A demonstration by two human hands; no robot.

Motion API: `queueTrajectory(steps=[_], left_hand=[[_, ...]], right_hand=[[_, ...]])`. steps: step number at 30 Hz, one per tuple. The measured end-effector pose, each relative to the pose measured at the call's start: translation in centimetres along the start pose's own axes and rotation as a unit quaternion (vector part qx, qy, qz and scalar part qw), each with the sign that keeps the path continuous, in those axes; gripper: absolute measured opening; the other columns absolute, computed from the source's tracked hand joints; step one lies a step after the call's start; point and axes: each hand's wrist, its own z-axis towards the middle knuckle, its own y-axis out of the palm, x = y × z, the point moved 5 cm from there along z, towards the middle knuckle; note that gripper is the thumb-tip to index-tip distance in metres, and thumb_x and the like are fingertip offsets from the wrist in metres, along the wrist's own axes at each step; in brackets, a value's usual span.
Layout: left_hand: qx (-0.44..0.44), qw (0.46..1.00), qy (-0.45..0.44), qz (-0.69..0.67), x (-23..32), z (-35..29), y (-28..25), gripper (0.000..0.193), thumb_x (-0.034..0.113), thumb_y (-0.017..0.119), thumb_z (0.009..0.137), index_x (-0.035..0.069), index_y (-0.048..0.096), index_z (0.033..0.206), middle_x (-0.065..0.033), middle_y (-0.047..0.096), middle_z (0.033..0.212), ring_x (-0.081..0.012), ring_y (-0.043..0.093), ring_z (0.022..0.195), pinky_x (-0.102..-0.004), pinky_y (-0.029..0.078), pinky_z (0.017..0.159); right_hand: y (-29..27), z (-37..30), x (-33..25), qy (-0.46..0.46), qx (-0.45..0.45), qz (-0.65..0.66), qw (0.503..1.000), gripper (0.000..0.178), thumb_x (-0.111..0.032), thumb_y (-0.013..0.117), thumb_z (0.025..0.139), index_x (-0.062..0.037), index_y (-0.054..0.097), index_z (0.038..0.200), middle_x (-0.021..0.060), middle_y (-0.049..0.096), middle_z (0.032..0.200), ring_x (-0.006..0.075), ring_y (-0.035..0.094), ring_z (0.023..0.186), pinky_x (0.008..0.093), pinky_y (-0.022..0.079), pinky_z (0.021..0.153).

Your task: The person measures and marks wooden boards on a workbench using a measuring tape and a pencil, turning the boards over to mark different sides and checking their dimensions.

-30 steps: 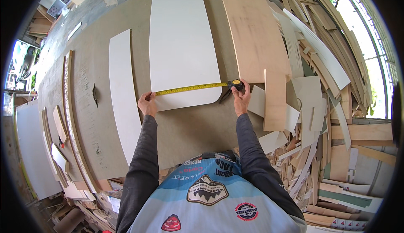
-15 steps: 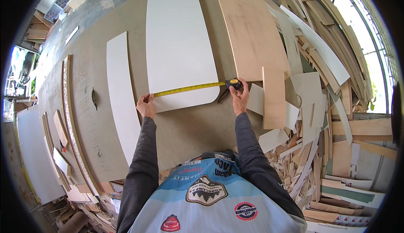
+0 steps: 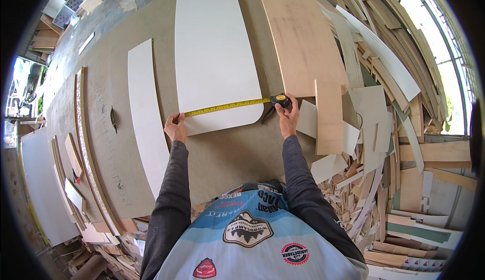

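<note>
Little moved since the earlier frames: the whole view has shifted slightly, while hands and tape keep the same places on the panel.

Tape measure (image 3: 227, 106): one, with yellow blade and a black case bearing a yellow disc. Blade drawn out across the near end of the white panel, running from its left edge to its right; case just past the right edge.

Left hand (image 3: 175, 127): fingers drawn together on the blade's free end, at the panel's left edge.

Right hand (image 3: 288, 117): partly curled, thumb and fingers closed about the case.

White panel (image 3: 217, 47): large, lying flat, near right corner rounded. A dark slender item shows below the case, possibly a strap; too small to tell.

Brown surface (image 3: 227, 153): broad, beneath the panel.

White strip (image 3: 146, 113): long, left of the panel, apart from it.

Toothed dark piece (image 3: 113, 120): small, farther left.

Long pale-edged strip (image 3: 87, 143): narrow, near the surface's left side.

Tan board (image 3: 303, 37): large, right of the panel, well clear of it.

Narrow tan board (image 3: 329, 118): beside the large board's near right corner.

Offcuts (image 3: 369, 108): white and wood-coloured, heaped at right.
</note>
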Motion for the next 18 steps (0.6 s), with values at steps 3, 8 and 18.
queueTrajectory(steps=[3, 8, 18], left_hand=[[0.002, 1.0, 0.009, 0.019, -0.3, 0.22, -0.2, 0.016, 0.014, 0.079, 0.088, 0.0, 0.075, 0.096, -0.0077, 0.076, 0.083, -0.0146, 0.069, 0.075, -0.0293, 0.054, 0.075], [-0.003, 1.0, 0.003, 0.012, 0.24, -0.02, -0.14, 0.016, 0.014, 0.079, 0.088, 0.0, 0.075, 0.095, -0.0076, 0.075, 0.083, -0.0145, 0.069, 0.074, -0.0293, 0.054, 0.075], [0.001, 1.0, 0.007, 0.004, 0.2, -0.03, -0.28, 0.015, 0.013, 0.079, 0.088, 0.0, 0.075, 0.094, -0.0074, 0.075, 0.082, -0.0142, 0.068, 0.073, -0.0293, 0.054, 0.074]], right_hand=[[0.24, -0.05, -0.09, 0.005, -0.002, 0.001, 1.0, 0.059, -0.01, 0.079, 0.09, -0.0006, 0.047, 0.139, 0.0093, 0.057, 0.126, 0.0183, 0.061, 0.114, 0.0299, 0.052, 0.101], [-0.15, 0.05, 0.3, 0.011, -0.004, 0.006, 1.0, 0.061, -0.012, 0.08, 0.09, -0.0004, 0.047, 0.139, 0.0091, 0.056, 0.127, 0.0185, 0.06, 0.114, 0.0302, 0.052, 0.101], [-0.07, -0.08, 0.31, 0.012, -0.007, 0.013, 1.0, 0.062, -0.013, 0.08, 0.089, -0.0002, 0.046, 0.139, 0.0095, 0.056, 0.126, 0.0188, 0.06, 0.114, 0.0304, 0.051, 0.102]])
